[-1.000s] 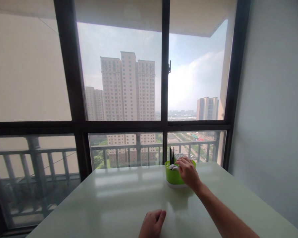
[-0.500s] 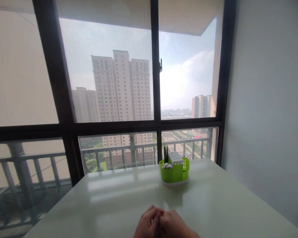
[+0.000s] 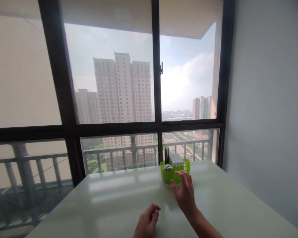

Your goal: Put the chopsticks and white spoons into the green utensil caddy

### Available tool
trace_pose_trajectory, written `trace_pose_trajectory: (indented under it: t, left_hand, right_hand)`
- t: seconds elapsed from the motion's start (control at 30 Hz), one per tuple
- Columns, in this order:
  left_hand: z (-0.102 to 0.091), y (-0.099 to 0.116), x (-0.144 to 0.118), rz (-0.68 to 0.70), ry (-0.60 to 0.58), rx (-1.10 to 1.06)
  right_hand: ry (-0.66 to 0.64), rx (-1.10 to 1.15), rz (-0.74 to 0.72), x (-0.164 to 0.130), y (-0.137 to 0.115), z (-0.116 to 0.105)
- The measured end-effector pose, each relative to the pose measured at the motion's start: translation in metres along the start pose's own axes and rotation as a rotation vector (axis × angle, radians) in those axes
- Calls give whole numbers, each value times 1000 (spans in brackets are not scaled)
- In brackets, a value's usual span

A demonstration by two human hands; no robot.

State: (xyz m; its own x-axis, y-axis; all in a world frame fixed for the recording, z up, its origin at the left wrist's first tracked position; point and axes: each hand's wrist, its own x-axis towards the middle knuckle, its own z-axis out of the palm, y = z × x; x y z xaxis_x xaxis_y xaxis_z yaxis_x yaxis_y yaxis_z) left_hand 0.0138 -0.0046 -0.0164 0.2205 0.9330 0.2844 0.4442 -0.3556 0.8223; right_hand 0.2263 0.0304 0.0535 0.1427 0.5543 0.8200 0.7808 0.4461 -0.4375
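My right hand (image 3: 185, 193) is raised over the table, in front of a green plastic utensil caddy (image 3: 167, 178). Its thumb and fingers are apart with nothing between them, and they hide part of the caddy's right side; whether they touch it I cannot tell. Dark chopsticks (image 3: 166, 156) and white spoons (image 3: 170, 168) stand in the caddy's left part, beside a white slotted lid (image 3: 176, 159). Near the bottom of the view, my left hand (image 3: 147, 222) rests at the table, loosely curled and empty, a gap showing between thumb and forefinger.
The pale glossy table (image 3: 109, 198) reaches back to a dark-framed window (image 3: 119, 128). A plain wall (image 3: 265, 115) borders it on the right. Outside are a railing (image 3: 119, 150) and tall buildings (image 3: 124, 89).
My hands were clasped together at the near edge of view. They have parted: the right has moved forward and up to the caddy, while the left stays near its place.
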Motion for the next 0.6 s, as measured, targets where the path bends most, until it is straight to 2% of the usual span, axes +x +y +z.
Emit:
trace_pose_trajectory:
  t: [0.03,0.1,0.17,0.27,0.37,0.5,0.6]
  left_hand:
    - [0,0,0,-5,-5,-3]
    - [0,1,0,-6,-13,-12]
    - [0,2,0,-14,-15,-21]
    - [0,2,1,-31,-23,-29]
    - [-1,2,1,-37,-32,-23]
    - [-1,7,-1,-25,-40,-14]
    - [-2,10,-3,-20,-36,-20]
  right_hand:
    - [58,-19,70,22,3,-3]
    - [42,-53,224,60,11,-1]
    - [-87,-77,389,85,20,6]
    - [-282,-97,557,101,29,18]
    - [-329,-104,579,102,31,23]
    - [-286,-105,562,101,33,21]
    - [-240,-129,587,106,44,14]
